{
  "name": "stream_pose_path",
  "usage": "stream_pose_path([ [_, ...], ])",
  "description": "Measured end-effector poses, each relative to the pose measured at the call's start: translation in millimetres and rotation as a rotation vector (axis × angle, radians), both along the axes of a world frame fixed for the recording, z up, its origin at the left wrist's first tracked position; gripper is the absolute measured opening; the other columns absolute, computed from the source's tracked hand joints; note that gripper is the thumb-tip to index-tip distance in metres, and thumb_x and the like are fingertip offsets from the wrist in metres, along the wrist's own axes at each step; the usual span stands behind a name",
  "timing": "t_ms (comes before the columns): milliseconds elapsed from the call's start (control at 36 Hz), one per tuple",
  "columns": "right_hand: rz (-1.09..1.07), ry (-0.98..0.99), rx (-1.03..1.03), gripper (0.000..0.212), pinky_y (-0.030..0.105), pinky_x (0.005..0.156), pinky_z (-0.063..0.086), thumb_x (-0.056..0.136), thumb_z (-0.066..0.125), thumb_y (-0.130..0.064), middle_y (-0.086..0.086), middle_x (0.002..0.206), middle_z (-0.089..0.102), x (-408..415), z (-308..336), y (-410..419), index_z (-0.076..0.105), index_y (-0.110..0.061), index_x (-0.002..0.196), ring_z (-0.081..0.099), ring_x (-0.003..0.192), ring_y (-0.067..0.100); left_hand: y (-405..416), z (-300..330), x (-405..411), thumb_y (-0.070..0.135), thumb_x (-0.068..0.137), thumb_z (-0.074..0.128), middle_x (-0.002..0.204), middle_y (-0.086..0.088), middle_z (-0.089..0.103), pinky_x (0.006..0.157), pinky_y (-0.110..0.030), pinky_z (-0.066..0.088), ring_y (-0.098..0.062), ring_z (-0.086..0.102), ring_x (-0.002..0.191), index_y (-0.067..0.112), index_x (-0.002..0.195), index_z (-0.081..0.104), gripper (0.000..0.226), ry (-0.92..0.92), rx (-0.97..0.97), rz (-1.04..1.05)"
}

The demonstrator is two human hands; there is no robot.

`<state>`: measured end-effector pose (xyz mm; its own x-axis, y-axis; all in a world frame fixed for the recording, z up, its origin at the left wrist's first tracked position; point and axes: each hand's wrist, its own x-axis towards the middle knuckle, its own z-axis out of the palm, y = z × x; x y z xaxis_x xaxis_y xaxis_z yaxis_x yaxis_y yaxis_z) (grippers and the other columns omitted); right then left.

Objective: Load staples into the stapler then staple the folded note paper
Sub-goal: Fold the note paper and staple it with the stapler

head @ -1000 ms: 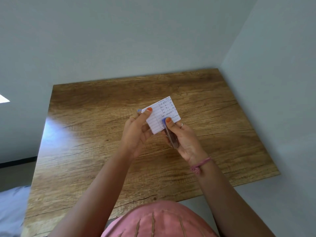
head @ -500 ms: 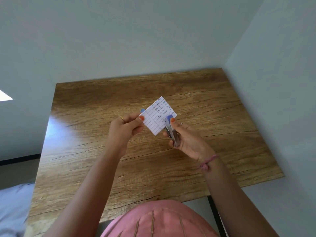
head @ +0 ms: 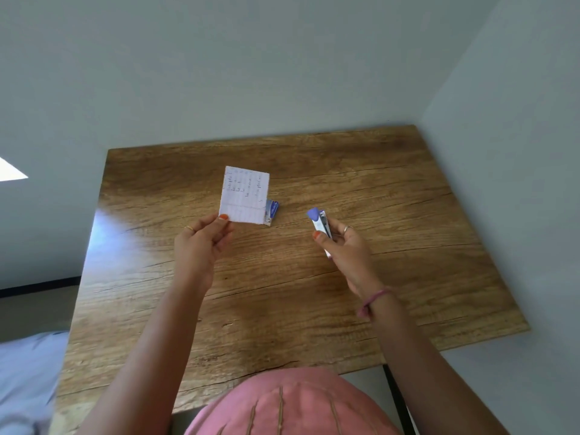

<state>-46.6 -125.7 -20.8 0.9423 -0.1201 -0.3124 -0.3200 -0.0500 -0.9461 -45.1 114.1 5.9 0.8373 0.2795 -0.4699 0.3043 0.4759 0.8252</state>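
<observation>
The left hand [head: 201,243] pinches the bottom corner of the note paper [head: 245,194] between thumb and fingers. The paper is held up above the desk [head: 392,183]. It is small and white with thin lines across it, and there is some handwriting on the upper part, too small to read. It looks folded, with a flat crease near the lower end.

The right hand [head: 343,246] is closed around the stapler [head: 320,226], thumb on one side and fingers on the other. The stapler is small, silver with a purple tip that points up and away. It is well apart from the paper.

A little blue box [head: 272,211] lies on the brown wooden desk, peeking out just behind the right edge of the paper.
</observation>
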Motion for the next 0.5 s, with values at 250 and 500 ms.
stream_pose_path([
  [250, -0.139, -0.194, -0.480, 0.042, 0.038, 0.086, 0.053, 0.087, 0.066, -0.022, 0.005, 0.100, 0.070, 18.9, -16.6, 13.4, 0.059, -0.018, 0.128, 0.065, 0.096, 0.019, 21.8, -28.7, -4.7, 0.010, 0.088, 0.068, 0.092, -0.003, 0.072, 0.060, -0.017, 0.057, -0.006, 0.071, 0.074, 0.010, 0.105, 0.065, 0.017, 0.100, 0.110, 0.135],
  [500, -0.163, -0.303, -0.664, 0.053, 0.018, 0.091, 0.040, 0.089, 0.065, -0.018, 0.009, 0.123, 0.057, 37.9, -20.1, 35.1, 0.048, -0.009, 0.139, 0.057, 0.109, 0.019, 22.0, -33.9, 4.1, 0.014, 0.086, 0.071, 0.081, 0.001, 0.073, 0.047, -0.016, 0.052, -0.003, 0.069, 0.059, 0.014, 0.094, 0.069, 0.009, 0.150, 0.213, 0.120],
])
